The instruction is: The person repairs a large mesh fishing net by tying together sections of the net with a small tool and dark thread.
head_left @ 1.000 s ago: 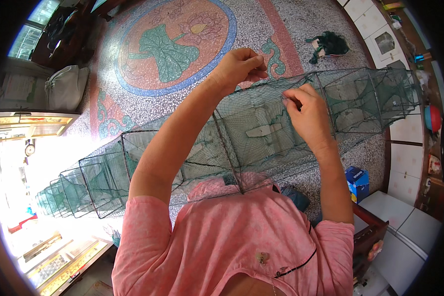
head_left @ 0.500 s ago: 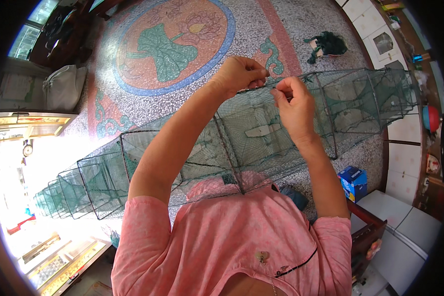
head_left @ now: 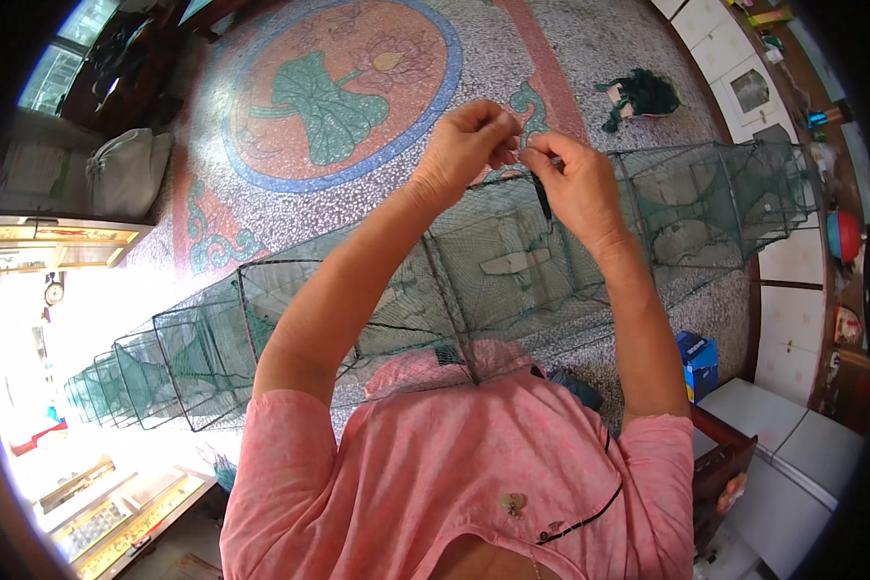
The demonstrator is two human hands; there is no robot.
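Note:
A long green mesh fish trap [head_left: 507, 300] with square dark frames stretches across in front of me, from lower left to upper right, and part of it covers my lap. Above its far edge, my left hand [head_left: 466, 150] is closed in a pinch; whatever its fingertips hold is too small to make out. Close beside it, my right hand [head_left: 575, 188] pinches with thumb and forefinger. A slim dark strip [head_left: 542, 198] hangs below those fingers, seemingly held by them. The two sets of fingertips nearly meet.
On the patterned stone floor [head_left: 512, 58] lies a dark green bundle [head_left: 643, 95] at the far right. White cabinets [head_left: 788, 314] line the right side, near a blue box [head_left: 698, 362]. A grey-white bag [head_left: 130, 172] stands at the left.
My right hand has shifted left and slightly up, closer to my left hand. The dark strip now shows below its fingers. The left hand's fingers have curled more.

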